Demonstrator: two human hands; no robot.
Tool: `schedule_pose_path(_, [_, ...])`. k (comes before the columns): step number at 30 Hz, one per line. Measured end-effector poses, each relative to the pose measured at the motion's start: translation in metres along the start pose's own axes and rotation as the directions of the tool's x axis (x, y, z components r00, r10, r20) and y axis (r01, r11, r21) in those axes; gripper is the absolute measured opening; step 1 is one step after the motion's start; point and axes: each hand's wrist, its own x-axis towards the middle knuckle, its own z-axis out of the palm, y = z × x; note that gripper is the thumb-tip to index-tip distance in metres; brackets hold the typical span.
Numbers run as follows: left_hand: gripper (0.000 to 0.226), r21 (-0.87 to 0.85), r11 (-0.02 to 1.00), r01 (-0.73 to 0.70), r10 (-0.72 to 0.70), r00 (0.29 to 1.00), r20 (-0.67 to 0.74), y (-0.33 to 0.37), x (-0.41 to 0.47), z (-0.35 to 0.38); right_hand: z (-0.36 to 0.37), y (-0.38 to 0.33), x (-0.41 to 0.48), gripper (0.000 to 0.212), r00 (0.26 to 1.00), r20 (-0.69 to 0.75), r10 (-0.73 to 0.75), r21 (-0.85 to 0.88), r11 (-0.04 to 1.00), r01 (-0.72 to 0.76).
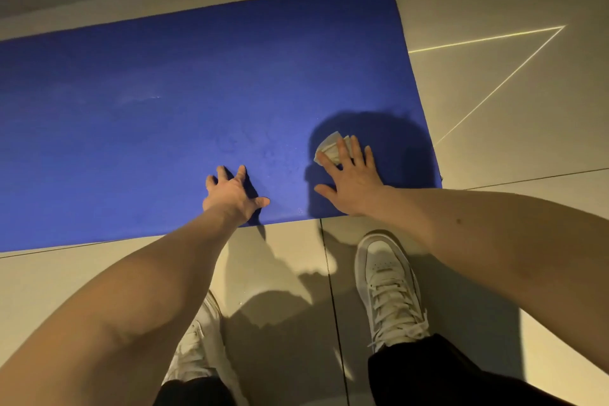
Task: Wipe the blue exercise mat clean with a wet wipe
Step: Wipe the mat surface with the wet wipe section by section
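The blue exercise mat [184, 102] lies flat on the tiled floor and runs from the left edge of the view to a right end past the middle. A crumpled white wet wipe [329, 147] lies on the mat near its front right corner. My right hand [351, 178] presses flat on the wipe with straight, spread fingers; part of the wipe is hidden under them. My left hand [232, 193] rests on the mat near its front edge, fingers spread, holding nothing.
Beige floor tiles [494, 109] surround the mat, with dark grout lines. My two white sneakers [389, 287] stand on the floor just in front of the mat's front edge. A thin line of light crosses the tiles at the right.
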Motion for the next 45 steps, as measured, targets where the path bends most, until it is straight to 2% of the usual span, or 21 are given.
schedule_pose_path(5, [0.101,-0.019,0.999,0.038,-0.038,0.999,-0.018,-0.016,-0.001,0.001,0.002,-0.02,0.008,0.077,1.0,0.025,0.0,0.011,1.0,-0.001])
schedule_pose_path(7, [0.102,-0.038,0.998,0.051,-0.051,0.999,0.002,-0.016,0.0,0.005,0.001,-0.035,0.012,0.075,1.0,-0.012,-0.014,0.083,0.996,0.015])
schedule_pose_path(9, [0.103,-0.026,0.998,0.055,-0.054,0.998,0.027,-0.014,0.001,0.004,-0.001,-0.054,0.017,0.068,0.988,-0.043,-0.151,0.15,0.976,0.156])
schedule_pose_path(11, [0.105,-0.016,0.998,0.06,-0.059,0.998,0.036,-0.015,0.004,0.003,0.005,-0.08,0.019,0.064,0.949,-0.01,-0.314,0.081,0.946,0.314])
schedule_pose_path(13, [0.106,-0.023,0.998,0.054,-0.053,0.998,0.032,-0.017,0.005,0.005,0.01,-0.097,0.019,0.067,0.941,0.053,-0.335,0.012,0.942,0.335])
schedule_pose_path(15, [0.105,-0.028,0.999,0.047,-0.046,0.999,0.021,-0.019,0.005,0.008,0.009,-0.094,0.018,0.069,0.943,0.009,-0.333,-0.008,0.943,0.333])
schedule_pose_path(18, [0.103,-0.042,0.999,0.035,-0.034,0.999,0.012,-0.019,0.005,0.009,0.002,-0.051,0.01,0.072,0.969,-0.037,-0.246,0.031,0.969,0.247])
schedule_pose_path(22, [0.102,-0.056,0.998,0.038,-0.038,0.999,0.012,-0.018,0.005,0.009,0.003,0.013,-0.011,0.074,0.997,-0.045,-0.066,-0.101,0.993,0.061])
schedule_pose_path(24, [0.101,-0.059,0.997,0.04,-0.039,0.999,0.011,-0.018,0.003,0.009,0.004,0.017,-0.015,0.074,0.998,-0.059,0.009,-0.043,0.999,-0.011])
schedule_pose_path(27, [0.101,-0.057,0.997,0.044,-0.044,0.999,0.014,-0.018,0.003,0.009,0.007,-0.016,-0.011,0.073,0.996,-0.035,0.078,0.074,0.994,-0.075])
schedule_pose_path(29, [0.102,-0.055,0.997,0.047,-0.046,0.999,0.016,-0.017,0.004,0.008,0.012,-0.043,-0.009,0.073,1.0,-0.029,0.006,0.136,0.991,-0.002])
schedule_pose_path(32, [0.102,-0.045,0.998,0.053,-0.052,0.998,0.019,-0.017,0.004,0.008,0.015,-0.072,-0.006,0.062,0.966,-0.057,-0.253,0.224,0.939,0.26])
schedule_pose_path(34, [0.103,-0.042,0.998,0.055,-0.054,0.998,0.017,-0.017,0.003,0.008,0.019,-0.082,-0.008,0.06,0.912,-0.035,-0.408,0.118,0.905,0.409])
schedule_pose_path(36, [0.103,-0.046,0.997,0.056,-0.055,0.998,0.018,-0.017,0.002,0.008,0.02,-0.076,-0.011,0.061,0.895,-0.039,-0.444,0.042,0.895,0.445])
schedule_pose_path(41, [0.1,-0.06,0.997,0.044,-0.045,0.999,-0.001,-0.017,-0.001,0.008,0.016,-0.011,-0.033,0.068,0.962,0.013,-0.273,-0.08,0.959,0.273])
schedule_pose_path(45, [0.099,-0.054,0.998,0.042,-0.044,0.999,-0.021,-0.017,-0.004,0.007,0.02,0.011,-0.049,0.069,0.995,-0.034,-0.09,-0.085,0.993,0.087])
